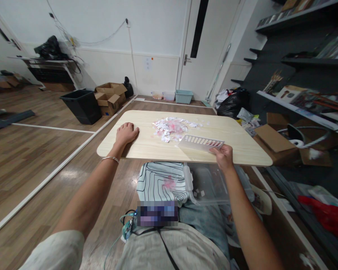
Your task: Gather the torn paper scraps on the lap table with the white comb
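My right hand (224, 156) grips the near end of a flat translucent plastic piece with a row of slots (200, 143), held just over the front edge of a light wooden table (146, 148). Beyond it lies a heap of small white and pink paper scraps (170, 128). My left hand (126, 134) rests on the tabletop to the left, fingers curled under, a thin bracelet on the wrist. Under the table's front edge, on my lap, sits a clear plastic box (207, 183) holding a few scraps, beside a striped cloth (159, 182).
A black bin (83, 106) and cardboard boxes (110, 96) stand on the wooden floor at the back left. Dark shelves (304, 101) with boxes run along the right. A black bag (233, 102) and a teal basket (183, 96) lie near the far door.
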`<action>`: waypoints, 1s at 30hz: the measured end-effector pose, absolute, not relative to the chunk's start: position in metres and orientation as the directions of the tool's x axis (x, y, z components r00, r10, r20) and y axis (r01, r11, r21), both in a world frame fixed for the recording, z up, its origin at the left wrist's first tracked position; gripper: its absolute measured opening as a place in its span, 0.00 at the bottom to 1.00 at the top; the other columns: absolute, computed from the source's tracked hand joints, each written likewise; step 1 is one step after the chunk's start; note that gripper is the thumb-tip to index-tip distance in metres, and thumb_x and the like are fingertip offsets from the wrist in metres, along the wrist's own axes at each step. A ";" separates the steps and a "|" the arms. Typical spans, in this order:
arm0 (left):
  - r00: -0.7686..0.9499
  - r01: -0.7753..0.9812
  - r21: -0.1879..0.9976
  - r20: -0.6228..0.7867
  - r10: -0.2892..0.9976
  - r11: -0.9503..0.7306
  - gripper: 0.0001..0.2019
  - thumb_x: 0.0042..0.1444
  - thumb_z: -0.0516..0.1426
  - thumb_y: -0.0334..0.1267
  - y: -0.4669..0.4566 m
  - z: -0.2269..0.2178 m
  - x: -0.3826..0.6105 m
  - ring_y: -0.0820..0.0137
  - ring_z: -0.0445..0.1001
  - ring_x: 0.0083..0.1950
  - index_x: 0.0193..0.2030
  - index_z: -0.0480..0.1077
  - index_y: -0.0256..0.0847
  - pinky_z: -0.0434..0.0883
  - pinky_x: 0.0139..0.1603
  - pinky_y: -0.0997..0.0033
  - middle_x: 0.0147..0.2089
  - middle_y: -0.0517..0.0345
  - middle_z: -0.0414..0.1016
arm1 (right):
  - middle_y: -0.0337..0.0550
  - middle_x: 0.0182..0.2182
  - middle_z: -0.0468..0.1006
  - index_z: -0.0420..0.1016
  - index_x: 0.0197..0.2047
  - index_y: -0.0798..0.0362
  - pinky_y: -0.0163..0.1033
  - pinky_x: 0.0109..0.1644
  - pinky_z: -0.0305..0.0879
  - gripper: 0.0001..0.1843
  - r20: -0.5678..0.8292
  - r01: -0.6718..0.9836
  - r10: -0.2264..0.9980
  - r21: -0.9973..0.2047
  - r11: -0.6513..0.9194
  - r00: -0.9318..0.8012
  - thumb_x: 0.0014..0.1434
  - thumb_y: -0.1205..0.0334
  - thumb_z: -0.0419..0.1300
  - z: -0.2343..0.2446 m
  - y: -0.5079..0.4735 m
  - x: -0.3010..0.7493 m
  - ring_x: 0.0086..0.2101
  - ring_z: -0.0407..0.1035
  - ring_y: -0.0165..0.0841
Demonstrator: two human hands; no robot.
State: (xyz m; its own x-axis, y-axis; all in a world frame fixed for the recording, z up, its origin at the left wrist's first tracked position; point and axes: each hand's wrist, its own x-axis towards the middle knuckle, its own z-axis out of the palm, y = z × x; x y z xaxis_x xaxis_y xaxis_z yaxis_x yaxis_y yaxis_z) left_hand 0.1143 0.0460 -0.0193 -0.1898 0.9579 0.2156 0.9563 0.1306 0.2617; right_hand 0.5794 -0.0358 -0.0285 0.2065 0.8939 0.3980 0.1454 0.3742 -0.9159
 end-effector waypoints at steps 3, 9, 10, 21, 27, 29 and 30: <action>-0.190 0.957 0.260 0.215 0.958 0.131 0.27 0.78 0.49 0.51 0.046 -0.019 0.114 0.39 0.77 0.78 0.69 0.78 0.39 0.71 0.80 0.40 0.77 0.29 0.81 | 0.41 0.30 0.85 0.83 0.29 0.46 0.46 0.45 0.82 0.09 0.389 0.152 0.901 -0.919 0.364 0.193 0.43 0.55 0.74 -0.027 -0.037 0.578 0.34 0.82 0.42; -0.191 0.954 0.270 0.207 0.959 0.132 0.28 0.77 0.49 0.51 0.044 -0.017 0.115 0.38 0.76 0.78 0.68 0.79 0.38 0.71 0.81 0.40 0.77 0.28 0.80 | 0.41 0.27 0.86 0.83 0.26 0.44 0.44 0.39 0.81 0.08 0.388 0.164 0.903 -0.918 0.360 0.185 0.43 0.54 0.75 -0.026 -0.040 0.577 0.33 0.81 0.42; -0.192 0.953 0.272 0.208 0.959 0.132 0.28 0.77 0.49 0.51 0.044 -0.016 0.115 0.38 0.76 0.78 0.69 0.78 0.38 0.71 0.81 0.40 0.77 0.28 0.80 | 0.41 0.27 0.87 0.83 0.26 0.44 0.44 0.39 0.81 0.08 0.387 0.168 0.905 -0.918 0.359 0.179 0.43 0.53 0.76 -0.025 -0.041 0.577 0.32 0.81 0.42; -0.197 0.952 0.274 0.203 0.959 0.138 0.27 0.77 0.49 0.51 0.044 -0.016 0.116 0.37 0.75 0.80 0.69 0.78 0.39 0.70 0.82 0.37 0.78 0.27 0.79 | 0.44 0.26 0.86 0.88 0.28 0.46 0.45 0.39 0.81 0.08 0.381 0.246 0.920 -0.904 0.349 0.093 0.45 0.53 0.76 -0.020 -0.045 0.578 0.32 0.81 0.43; -0.197 0.953 0.268 0.199 0.960 0.140 0.27 0.77 0.49 0.51 0.044 -0.017 0.115 0.39 0.75 0.80 0.69 0.78 0.40 0.70 0.82 0.40 0.78 0.29 0.79 | 0.42 0.24 0.82 0.85 0.25 0.47 0.41 0.34 0.75 0.06 0.404 0.291 0.905 -0.889 0.354 0.135 0.42 0.56 0.73 -0.014 -0.042 0.595 0.29 0.74 0.38; -0.195 0.954 0.266 0.202 0.960 0.138 0.27 0.77 0.49 0.51 0.044 -0.018 0.115 0.38 0.75 0.80 0.69 0.78 0.40 0.70 0.81 0.40 0.78 0.29 0.79 | 0.40 0.22 0.79 0.82 0.23 0.47 0.39 0.31 0.70 0.05 0.414 0.304 0.895 -0.885 0.353 0.165 0.40 0.57 0.71 -0.010 -0.044 0.608 0.27 0.71 0.36; -0.194 0.954 0.266 0.204 0.960 0.136 0.27 0.77 0.49 0.51 0.044 -0.018 0.115 0.38 0.75 0.80 0.69 0.78 0.39 0.70 0.81 0.40 0.78 0.28 0.79 | 0.39 0.21 0.77 0.80 0.21 0.47 0.38 0.30 0.68 0.05 0.418 0.310 0.889 -0.883 0.351 0.184 0.39 0.57 0.70 -0.009 -0.045 0.615 0.26 0.69 0.35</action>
State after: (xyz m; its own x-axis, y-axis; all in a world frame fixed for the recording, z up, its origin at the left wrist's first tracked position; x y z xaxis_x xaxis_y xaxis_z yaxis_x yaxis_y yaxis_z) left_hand 0.1149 0.0442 -0.0180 -0.1938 0.9597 0.2037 0.9543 0.1363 0.2658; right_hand 0.6147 -0.0452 -0.0086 0.1841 0.8895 0.4183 0.3102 0.3513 -0.8834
